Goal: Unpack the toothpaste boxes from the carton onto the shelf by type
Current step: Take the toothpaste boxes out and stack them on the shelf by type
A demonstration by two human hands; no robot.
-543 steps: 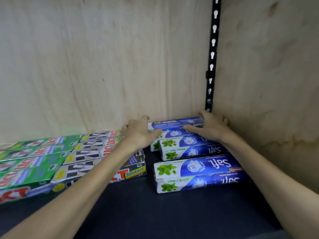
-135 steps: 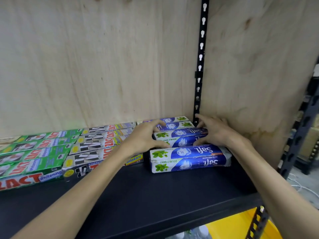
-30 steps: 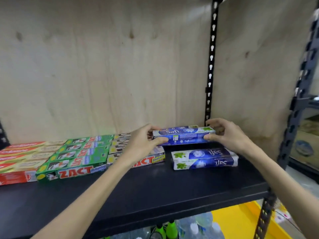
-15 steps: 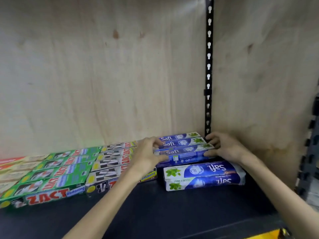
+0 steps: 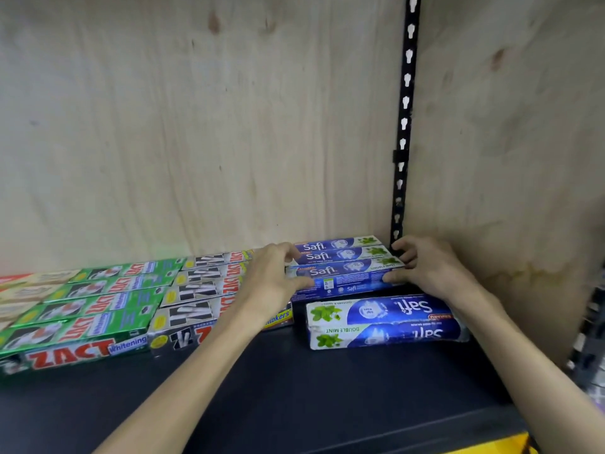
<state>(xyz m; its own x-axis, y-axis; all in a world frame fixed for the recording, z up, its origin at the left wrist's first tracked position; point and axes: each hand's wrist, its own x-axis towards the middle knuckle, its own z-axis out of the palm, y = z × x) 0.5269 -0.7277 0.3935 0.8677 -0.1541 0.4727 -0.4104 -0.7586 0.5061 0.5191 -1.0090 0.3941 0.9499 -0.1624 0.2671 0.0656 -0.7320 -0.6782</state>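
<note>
Gripped at both short ends: left hand (image 5: pixel 275 276) curled round the left end of the blue Safi box (image 5: pixel 347 278), thumb on the front face, fingers over the top edge; right hand (image 5: pixel 429 270) curled likewise round the right end, thumb pressing the front lower corner, fingertips hooked behind; box held lying flat on its long side, seemingly resting on boxes below, though the underside is hidden.

Probably light and stiff along its length, a thin cardboard sleeve around a tube; likely to dent at the corners under a hard squeeze, and glossy enough to slip if pinched only on the printed faces; best taken as here, by the end flaps, or across the narrow width near the middle with one hand.

Just behind the grip, touching it: two more Safi boxes (image 5: pixel 334 249) of the same type, lined up against the plywood back wall (image 5: pixel 196 126); in front of the grip and lower: a wrapped Safi double pack (image 5: pixel 386 321) on the dark shelf (image 5: pixel 294 398); beside the left wrist: grey Zact smokers boxes (image 5: pixel 203 290); further left: green Zact whitening boxes (image 5: pixel 95 306); beyond those, at the edge: red and cream boxes (image 5: pixel 19 290), blurred; above the right fingertips: the slotted black upright (image 5: pixel 404 126); no carton in view.
</note>
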